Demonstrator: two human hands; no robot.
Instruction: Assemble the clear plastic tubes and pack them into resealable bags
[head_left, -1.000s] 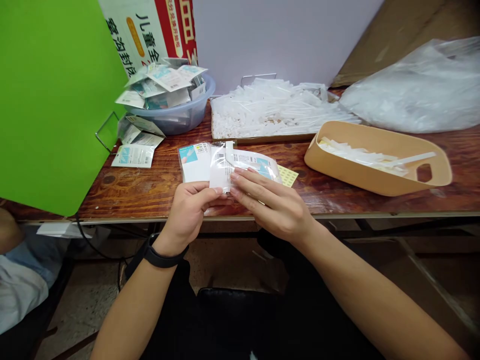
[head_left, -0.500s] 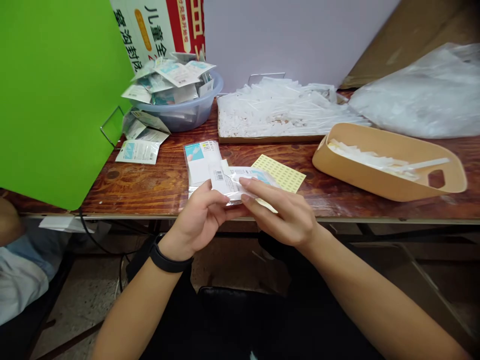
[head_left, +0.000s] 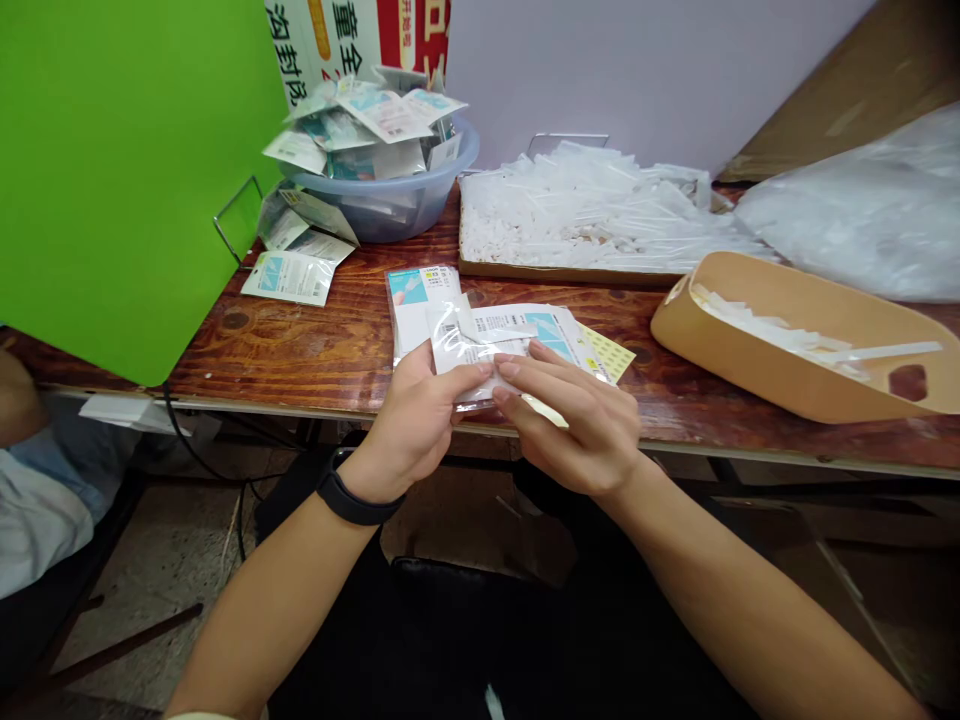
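Wooden tabletop (head_left: 225, 368) beneath left hand (head_left: 412, 425) and right hand (head_left: 574, 425), fingers (head_left: 525, 372) gripping one plastic packet (head_left: 487, 340)

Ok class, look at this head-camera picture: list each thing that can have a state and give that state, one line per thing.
left hand, gripping the clear plastic packet
clear plastic packet, held above the table
right hand, fingers laid on the packet's lower edge
card packet, lying on the table, partly behind the hands
yellow sticker sheet, lying flat, partly hidden
blue plastic basin, heaped with packets
tan tray, holding white plastic strips
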